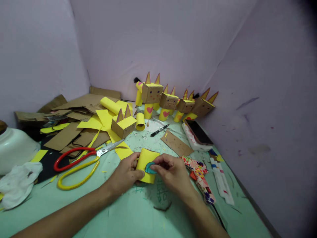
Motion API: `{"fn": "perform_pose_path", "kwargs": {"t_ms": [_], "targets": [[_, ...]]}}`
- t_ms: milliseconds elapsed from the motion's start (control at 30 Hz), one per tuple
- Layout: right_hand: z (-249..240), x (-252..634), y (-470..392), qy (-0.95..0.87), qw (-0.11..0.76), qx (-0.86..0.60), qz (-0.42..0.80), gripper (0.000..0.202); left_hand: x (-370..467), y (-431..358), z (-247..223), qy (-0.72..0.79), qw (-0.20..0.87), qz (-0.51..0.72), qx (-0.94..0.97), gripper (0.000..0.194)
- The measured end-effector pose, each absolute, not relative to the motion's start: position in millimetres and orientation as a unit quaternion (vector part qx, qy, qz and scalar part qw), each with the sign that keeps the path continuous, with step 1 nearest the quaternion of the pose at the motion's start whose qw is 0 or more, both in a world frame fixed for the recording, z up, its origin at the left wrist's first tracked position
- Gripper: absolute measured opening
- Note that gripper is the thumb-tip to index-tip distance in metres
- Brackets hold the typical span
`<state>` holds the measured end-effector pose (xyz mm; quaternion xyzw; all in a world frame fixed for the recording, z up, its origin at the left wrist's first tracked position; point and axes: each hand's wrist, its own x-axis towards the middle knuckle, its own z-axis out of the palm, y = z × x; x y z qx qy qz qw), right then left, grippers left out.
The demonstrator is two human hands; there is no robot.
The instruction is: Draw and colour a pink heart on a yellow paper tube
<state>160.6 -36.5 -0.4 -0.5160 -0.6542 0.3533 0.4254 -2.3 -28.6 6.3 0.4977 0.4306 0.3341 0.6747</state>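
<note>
My left hand is wrapped round a yellow paper tube, thumb on its front. Between the thumb and fingers of my right hand is a small teal cut-out piece, lying against the tube's front; its full outline is partly covered by my fingers. Beyond the tube sits a cardboard box head with a yellow top and two pointed ears. Beside it stands a short yellow tube. Several finished box-headed figures with hearts on yellow tube bodies line the back wall.
Large scissors with red and yellow handles lie open at left, near piled cardboard. A pen and a cardboard strip lie ahead. At right are a phone on a box, a patterned glue gun with its cord, and markers.
</note>
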Motion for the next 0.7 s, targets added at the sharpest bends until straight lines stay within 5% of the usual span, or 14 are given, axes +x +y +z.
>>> {"fn": "perform_pose_path", "kwargs": {"t_ms": [233, 533, 700], "targets": [[0, 161, -35, -0.8, 0.418, -0.407, 0.14, 0.023, -5, -33, 6, 0.405, 0.666, 0.336, 0.53, 0.04], [0, 160, -35, -0.857, 0.338, -0.384, 0.056, 0.032, -3, -32, 1, 0.415, 0.644, 0.354, 0.537, 0.039], [-1, 160, -35, -0.836, 0.376, -0.385, 0.105, 0.033, -2, -31, -2, 0.428, 0.649, 0.361, 0.514, 0.045]]}}
